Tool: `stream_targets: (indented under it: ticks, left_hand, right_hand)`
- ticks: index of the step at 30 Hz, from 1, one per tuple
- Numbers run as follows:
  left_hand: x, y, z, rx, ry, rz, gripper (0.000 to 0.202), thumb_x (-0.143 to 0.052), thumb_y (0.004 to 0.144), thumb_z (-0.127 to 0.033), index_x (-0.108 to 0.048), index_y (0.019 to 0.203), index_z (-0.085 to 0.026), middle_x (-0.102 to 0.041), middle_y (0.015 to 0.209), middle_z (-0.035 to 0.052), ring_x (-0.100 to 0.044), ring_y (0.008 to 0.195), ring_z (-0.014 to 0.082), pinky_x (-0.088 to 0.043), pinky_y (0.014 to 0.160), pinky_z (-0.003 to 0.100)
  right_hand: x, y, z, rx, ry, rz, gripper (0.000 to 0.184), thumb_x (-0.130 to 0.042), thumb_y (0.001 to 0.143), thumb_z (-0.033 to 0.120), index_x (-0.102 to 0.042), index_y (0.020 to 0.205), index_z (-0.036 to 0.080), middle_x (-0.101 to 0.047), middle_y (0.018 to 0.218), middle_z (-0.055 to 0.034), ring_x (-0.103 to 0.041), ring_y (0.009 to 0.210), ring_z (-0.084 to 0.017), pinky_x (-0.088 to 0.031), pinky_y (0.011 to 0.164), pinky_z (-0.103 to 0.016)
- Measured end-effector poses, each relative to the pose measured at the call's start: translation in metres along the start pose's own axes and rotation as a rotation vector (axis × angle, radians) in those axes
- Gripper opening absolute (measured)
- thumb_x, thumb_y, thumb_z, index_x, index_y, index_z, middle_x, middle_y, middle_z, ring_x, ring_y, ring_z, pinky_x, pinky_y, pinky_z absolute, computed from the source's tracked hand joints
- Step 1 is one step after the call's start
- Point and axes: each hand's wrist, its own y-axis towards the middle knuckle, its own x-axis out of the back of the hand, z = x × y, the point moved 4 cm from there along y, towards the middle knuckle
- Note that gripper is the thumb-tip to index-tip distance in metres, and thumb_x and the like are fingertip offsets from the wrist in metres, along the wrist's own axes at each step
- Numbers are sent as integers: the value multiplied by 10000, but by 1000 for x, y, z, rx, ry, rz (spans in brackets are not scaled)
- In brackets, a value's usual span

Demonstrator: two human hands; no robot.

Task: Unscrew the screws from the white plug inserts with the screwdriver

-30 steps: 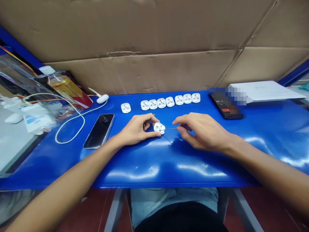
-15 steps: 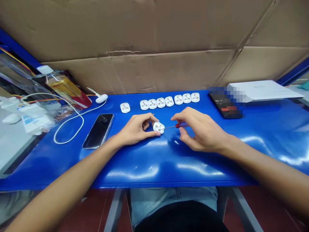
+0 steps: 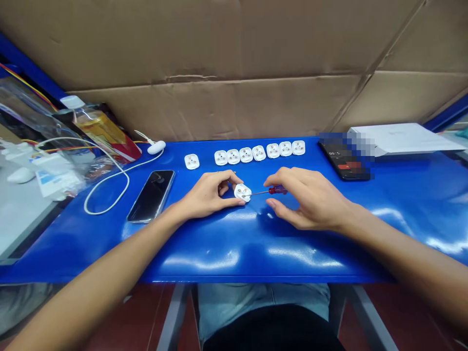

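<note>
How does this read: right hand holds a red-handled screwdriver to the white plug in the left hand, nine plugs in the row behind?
Wrong count: the row of plugs behind holds seven, not nine, as the head view shows. The right hand holds the red-handled screwdriver to the white plug in the left hand.

Single head-worn camera, close above, facing forward and down over left hand [image 3: 208,195], right hand [image 3: 310,200], glossy blue table [image 3: 204,248], toward brown cardboard wall [image 3: 234,107].
</note>
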Motion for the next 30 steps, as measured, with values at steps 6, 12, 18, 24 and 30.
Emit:
stream_targets:
  ticks: [6,12,18,24,30]
  left_hand:
    - [1,0,-1,-2,-12,1,461,-867,833,-526,-758,1133,-193,-530,716,-42,-453,650,128,-347,619,259]
    - [1,0,-3,5,-24,14,445,-872,835,-510,-753,1121,-191,-518,697,-49,-452,637,124,-343,610,258]
    - [1,0,-2,2,-20,11,459,-865,839,-524,-755,1140,-195,-508,707,-50,-449,644,125,-339,613,261]
    - [1,0,-2,2,-25,12,471,-868,826,-535,-754,1130,-195,-516,701,-50,-451,633,122,-349,604,259]
    - [1,0,-2,-1,-29,17,465,-864,832,-526,-752,1138,-193,-511,696,-53,-448,637,124,-343,607,259]
  right_hand:
    - [0,-1,-1,-25,39,-76,222,-564,947,140,-600,1160,193,-759,941,-69,-722,789,-217,-556,699,-340]
    - [0,0,-3,-156,40,-38,218,-598,1002,279,-571,1203,196,-768,889,-54,-752,733,-223,-558,628,-324]
    - [0,1,1,-48,93,-49,262,-562,931,130,-565,1182,204,-758,995,-78,-755,845,-220,-591,715,-337]
    - [-1,0,-3,-116,-36,-18,162,-575,1034,304,-600,1148,193,-767,843,-61,-736,693,-226,-543,619,-345]
    - [0,0,3,-20,69,-39,250,-535,963,146,-586,1206,183,-757,988,-107,-738,850,-228,-594,733,-352]
